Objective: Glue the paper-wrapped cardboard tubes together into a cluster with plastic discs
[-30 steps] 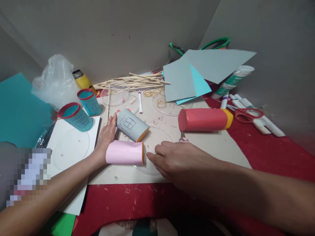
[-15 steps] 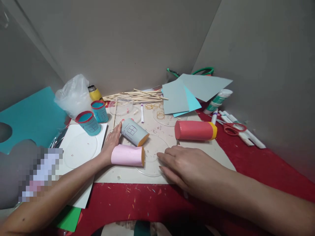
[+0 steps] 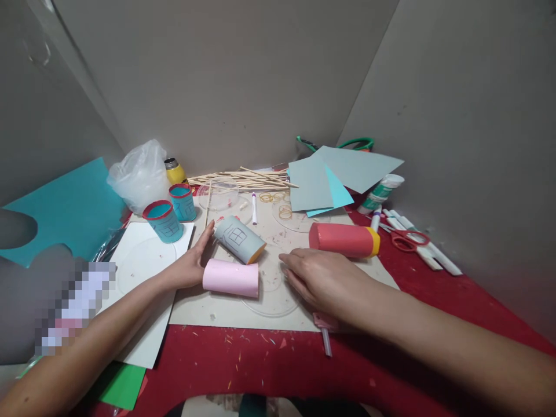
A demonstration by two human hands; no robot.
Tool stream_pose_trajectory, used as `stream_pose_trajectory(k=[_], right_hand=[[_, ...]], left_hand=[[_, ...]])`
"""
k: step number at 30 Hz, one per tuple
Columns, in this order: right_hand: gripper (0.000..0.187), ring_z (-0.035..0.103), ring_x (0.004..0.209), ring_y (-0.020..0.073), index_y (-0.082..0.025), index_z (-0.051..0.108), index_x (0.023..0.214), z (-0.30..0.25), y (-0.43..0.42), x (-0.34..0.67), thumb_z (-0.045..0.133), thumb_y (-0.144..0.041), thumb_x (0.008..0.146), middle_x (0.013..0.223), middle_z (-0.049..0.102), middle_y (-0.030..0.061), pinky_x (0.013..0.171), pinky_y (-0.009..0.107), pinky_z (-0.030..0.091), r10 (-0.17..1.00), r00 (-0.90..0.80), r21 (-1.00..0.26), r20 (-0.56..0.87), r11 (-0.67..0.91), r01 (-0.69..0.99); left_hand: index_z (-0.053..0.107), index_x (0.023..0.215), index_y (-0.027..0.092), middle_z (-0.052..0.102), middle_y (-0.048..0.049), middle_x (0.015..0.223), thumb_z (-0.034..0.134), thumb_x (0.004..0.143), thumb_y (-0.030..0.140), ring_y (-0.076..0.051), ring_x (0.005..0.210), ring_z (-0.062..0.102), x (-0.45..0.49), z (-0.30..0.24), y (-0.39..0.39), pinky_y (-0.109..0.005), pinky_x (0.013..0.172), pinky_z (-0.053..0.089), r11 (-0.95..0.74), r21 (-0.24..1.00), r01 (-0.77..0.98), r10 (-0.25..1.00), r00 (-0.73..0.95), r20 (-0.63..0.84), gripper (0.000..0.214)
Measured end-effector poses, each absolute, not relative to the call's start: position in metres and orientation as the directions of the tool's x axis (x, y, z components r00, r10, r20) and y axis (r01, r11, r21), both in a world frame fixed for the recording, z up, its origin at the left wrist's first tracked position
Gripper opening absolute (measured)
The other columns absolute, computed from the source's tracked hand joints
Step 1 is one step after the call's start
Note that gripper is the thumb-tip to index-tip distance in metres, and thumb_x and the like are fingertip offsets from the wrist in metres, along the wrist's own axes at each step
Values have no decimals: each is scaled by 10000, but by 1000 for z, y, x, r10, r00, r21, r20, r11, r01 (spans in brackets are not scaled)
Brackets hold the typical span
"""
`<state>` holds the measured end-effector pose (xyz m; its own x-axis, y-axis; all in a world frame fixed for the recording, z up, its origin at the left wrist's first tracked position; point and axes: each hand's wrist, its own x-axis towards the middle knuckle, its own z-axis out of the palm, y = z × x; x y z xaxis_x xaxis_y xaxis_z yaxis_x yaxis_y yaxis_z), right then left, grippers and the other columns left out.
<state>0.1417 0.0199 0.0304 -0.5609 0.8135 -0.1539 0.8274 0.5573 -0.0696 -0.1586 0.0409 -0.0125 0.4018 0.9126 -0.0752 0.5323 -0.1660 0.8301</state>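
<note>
My left hand (image 3: 193, 266) is open at the left end of a pink paper-covered tube (image 3: 230, 278), its fingers spread and pointing away from me. Just beyond the tube lies a grey paper-covered tube (image 3: 238, 238) with a drawn window and an orange end. My right hand (image 3: 315, 278) is curled, palm down, over a pink hot glue gun (image 3: 324, 320), mostly hidden beneath it. A translucent glue stick (image 3: 326, 343) pokes out of its back. Behind that hand lies a red tube (image 3: 341, 239) with a yellow band.
Two blue cups (image 3: 163, 223) with red rims stand at left on and near white card (image 3: 143, 324). Wooden sticks (image 3: 247, 180), a purple-capped marker (image 3: 254, 208) and grey paper sheets (image 3: 310, 185) lie at the back. Red-handled scissors (image 3: 408, 241) rest on markers at right.
The pink tube has turned so its orange end no longer shows. My left fingers have spread apart. The glue gun's back and stick now show below my right hand.
</note>
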Motion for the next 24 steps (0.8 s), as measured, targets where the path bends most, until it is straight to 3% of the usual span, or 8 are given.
stream_pose_trajectory(k=[4,7,15,17,20,24], right_hand=[[211,701,886,250,-125,665,1045,29,26,134,460,-134,998,1006,736,148,711,320,460,819,-549,-41,-164,551,834],[268,701,968,291,-80,646,1151,25,31,129,429,-101,994,1076,731,193,763,343,489,829,-531,-17,-174,537,843],[327,704,1037,307,-74,654,1155,12,49,125,357,-105,1020,1088,727,204,805,350,508,829,-523,-21,-197,530,848],[334,702,1035,306,-81,657,1139,12,53,124,343,-122,1033,1097,716,200,813,361,518,833,-517,-22,-196,524,852],[281,698,1019,279,-95,665,1119,13,57,121,404,-168,1042,1108,703,177,825,378,544,845,-494,-16,-204,501,865],[275,680,1011,221,-154,648,1194,14,59,116,618,-339,993,1193,676,101,866,418,579,868,-442,-2,-227,454,891]], left_hand=[[49,1640,199,214,-178,1684,677,680,170,-326,1567,170,-160,-3,33,-490,1261,173,41,938,344,952,271,-141,1147],[156,1625,200,387,-180,1605,583,613,96,-299,1495,361,-161,5,21,-476,1245,225,187,966,179,974,97,-207,1103],[417,1488,226,627,-157,1365,715,674,83,-302,1198,662,-156,19,-45,-483,1113,456,292,943,-158,913,-247,-324,878],[472,1422,168,665,-184,1298,723,699,79,-305,1106,712,-147,16,-68,-471,1068,509,343,896,-282,868,-271,-417,771],[559,1291,77,658,-235,1307,714,722,41,-315,1090,720,-130,11,-95,-422,1040,550,500,749,-434,789,-128,-601,591],[585,1260,66,625,-235,1371,680,800,49,-327,1179,681,-106,10,-109,-390,1039,560,488,698,-524,784,-89,-614,470]])
